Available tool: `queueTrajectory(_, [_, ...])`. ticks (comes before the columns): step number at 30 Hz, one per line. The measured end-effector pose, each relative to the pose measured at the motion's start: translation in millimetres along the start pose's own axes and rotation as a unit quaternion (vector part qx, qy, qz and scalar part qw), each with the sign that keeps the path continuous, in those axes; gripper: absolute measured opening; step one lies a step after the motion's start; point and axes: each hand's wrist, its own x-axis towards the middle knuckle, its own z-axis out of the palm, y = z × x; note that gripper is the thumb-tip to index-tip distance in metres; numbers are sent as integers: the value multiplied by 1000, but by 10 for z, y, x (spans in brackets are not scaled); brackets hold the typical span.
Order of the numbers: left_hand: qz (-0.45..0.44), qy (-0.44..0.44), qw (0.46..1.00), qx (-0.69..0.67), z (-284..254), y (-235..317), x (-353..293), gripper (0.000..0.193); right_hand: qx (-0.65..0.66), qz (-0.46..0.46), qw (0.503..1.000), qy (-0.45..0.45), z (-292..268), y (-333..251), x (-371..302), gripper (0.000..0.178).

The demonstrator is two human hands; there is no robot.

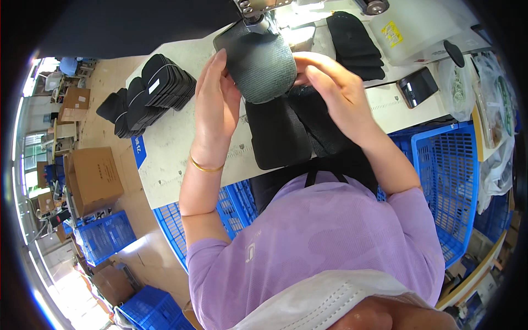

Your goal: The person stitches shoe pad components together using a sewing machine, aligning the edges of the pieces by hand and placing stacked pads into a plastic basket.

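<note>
Head view. Nearest the lens: white face mask (330,300) at the lower edge, then a lilac shirt (319,236).

Left hand (215,104): flat and upright against the left edge of a rounded grey mesh piece (258,66), fingers extended, not clenched. It looks like a steadying hold, keeping the edge lined up. One gold bangle (206,166) on that wrist.

Right hand (335,91): cupped on the right edge of the same piece, fingertips curled toward it; whether they pinch it or only press, cannot tell.

Mesh piece sits at the far edge of the white worktable (176,143), its top end under the sewing machine head (256,11), presumably fed there for stitching.

Below the hands: dark fabric panels (286,132), at least two overlapping, draped off the table edge toward the lap.

Left of the hands: bundled black pieces (148,93), about three bundles; single pieces too dense to count. Second stack of black pieces (357,44) at upper right, within reach.

One dark phone (417,87) on the right. Blue crates (440,176): five or so around the table. One large cardboard box (93,179) on the floor at left.
</note>
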Motion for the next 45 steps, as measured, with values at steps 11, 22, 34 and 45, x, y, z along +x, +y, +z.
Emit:
queueTrajectory(11, [142, 88, 851, 499, -40, 435, 686, 29, -442, -26, 897, 4, -414, 438, -438, 73])
queueTrajectory(22, [167, -40, 678, 715, -119, -282, -630, 79, -480, -94, 866, 99, -391, 526, -515, 41])
queueTrajectory(34, [333, 0, 538, 774, -87, -401, -671, 92, -336, -112, 922, 159, -565, 246, -464, 19])
queueTrajectory(45, [-34, 31, 999, -4, 327, 72, -612, 21, -167, -179, 969, 37, -184, -164, -87, 18])
